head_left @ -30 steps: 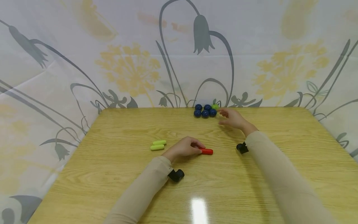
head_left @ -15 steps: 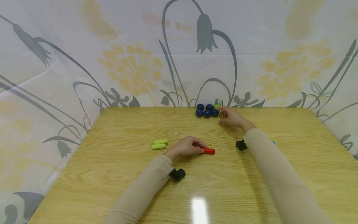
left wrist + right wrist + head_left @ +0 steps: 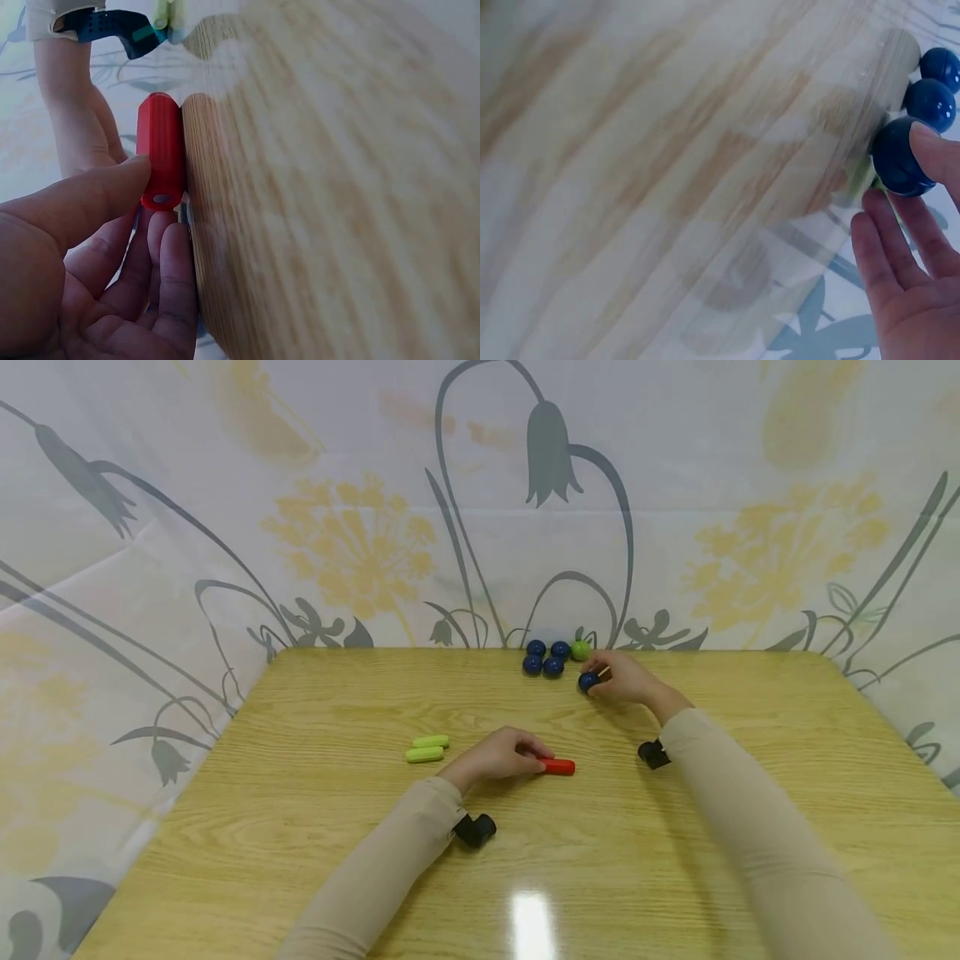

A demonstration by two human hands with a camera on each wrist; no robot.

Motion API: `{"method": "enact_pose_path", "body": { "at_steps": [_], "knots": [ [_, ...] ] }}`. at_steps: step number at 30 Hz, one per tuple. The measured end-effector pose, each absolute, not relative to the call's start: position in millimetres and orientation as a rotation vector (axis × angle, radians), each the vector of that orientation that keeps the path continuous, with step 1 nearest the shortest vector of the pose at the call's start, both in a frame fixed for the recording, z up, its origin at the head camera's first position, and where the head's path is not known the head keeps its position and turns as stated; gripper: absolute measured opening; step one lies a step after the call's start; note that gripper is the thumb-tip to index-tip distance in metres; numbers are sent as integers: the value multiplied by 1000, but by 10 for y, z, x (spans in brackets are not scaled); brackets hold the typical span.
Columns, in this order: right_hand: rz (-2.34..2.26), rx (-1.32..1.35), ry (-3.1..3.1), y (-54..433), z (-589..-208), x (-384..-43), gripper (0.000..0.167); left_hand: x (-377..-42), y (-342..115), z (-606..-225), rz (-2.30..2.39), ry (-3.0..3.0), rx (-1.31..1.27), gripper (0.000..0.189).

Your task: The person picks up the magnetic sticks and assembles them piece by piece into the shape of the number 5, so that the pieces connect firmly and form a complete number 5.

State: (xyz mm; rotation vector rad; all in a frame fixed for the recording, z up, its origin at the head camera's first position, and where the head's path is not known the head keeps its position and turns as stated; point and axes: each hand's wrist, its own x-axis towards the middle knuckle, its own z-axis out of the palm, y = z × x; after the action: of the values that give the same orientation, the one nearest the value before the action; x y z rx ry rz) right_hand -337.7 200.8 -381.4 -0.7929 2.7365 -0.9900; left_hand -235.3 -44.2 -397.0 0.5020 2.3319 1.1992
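Observation:
Near the table's middle, my left hand (image 3: pixel 501 753) pinches one end of a short red faceted stick (image 3: pixel 558 767). The left wrist view shows the thumb against the red stick (image 3: pixel 160 146), which lies along the tabletop with a hole in its near end. Toward the back edge, my right hand (image 3: pixel 628 679) holds a glossy dark blue ball (image 3: pixel 587 682) between thumb and fingers. In the right wrist view the thumb overlaps this blue ball (image 3: pixel 898 159). Several more dark blue balls (image 3: pixel 553 667) sit clustered to its left, with a green ball (image 3: pixel 581 650) just behind it.
Two yellow-green sticks (image 3: pixel 425 754) lie side by side left of my left hand. A wood-grain table (image 3: pixel 300 860) reaches back to a hanging floral cloth (image 3: pixel 465 527). Black cameras (image 3: pixel 476 831) are strapped to both wrists.
My right hand has gripped the front right blue ball and drawn it away from the cluster, toward the body, uncovering the green ball. The left hand and red stick stay in place.

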Motion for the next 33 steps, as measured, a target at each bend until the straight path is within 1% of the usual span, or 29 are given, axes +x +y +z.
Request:
{"method": "enact_pose_path", "body": {
  "at_steps": [5,10,16,33],
  "knots": [
    [-978,-837,2726,2058,-3790,-3311,26,-2360,-437,-3971,1185,2357,525,17],
    [-944,-788,2710,2077,-3784,-3237,26,-2349,-439,-3958,1188,2362,534,17],
    [-963,-843,2711,2055,-3806,-3125,26,-2330,-444,-3947,1164,2384,543,18],
    [-985,-884,2670,2042,-3855,-2808,25,-2344,-460,-3960,1186,2378,577,18]
  ]
}}
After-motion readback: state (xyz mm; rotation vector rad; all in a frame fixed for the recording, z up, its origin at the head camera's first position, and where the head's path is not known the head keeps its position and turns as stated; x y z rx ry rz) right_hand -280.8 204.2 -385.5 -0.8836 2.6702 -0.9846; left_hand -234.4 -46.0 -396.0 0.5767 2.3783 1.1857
